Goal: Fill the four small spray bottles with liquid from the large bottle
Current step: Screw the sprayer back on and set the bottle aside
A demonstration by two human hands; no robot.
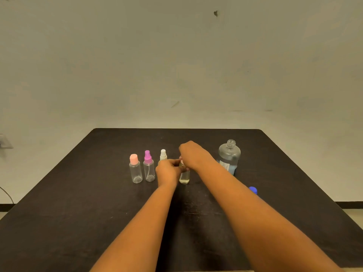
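Both hands meet at fourth small clear spray bottle [184,176], upright on black table [78,213]: left hand [169,170] pinches neck, right hand [193,154] grips top from above. Uncapped large bottle [229,156] stands right.

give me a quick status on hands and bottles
Left hand steadies fourth small bottle, right hand at its top. Large bottle uncapped. Nothing blocking.

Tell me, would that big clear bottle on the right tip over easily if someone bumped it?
Probably not easily: the large clear plastic bottle looks broad and squat, with blue liquid low inside weighting its base. If knocked over it would likely spill, since its neck is open and the blue cap lies apart on the black table.
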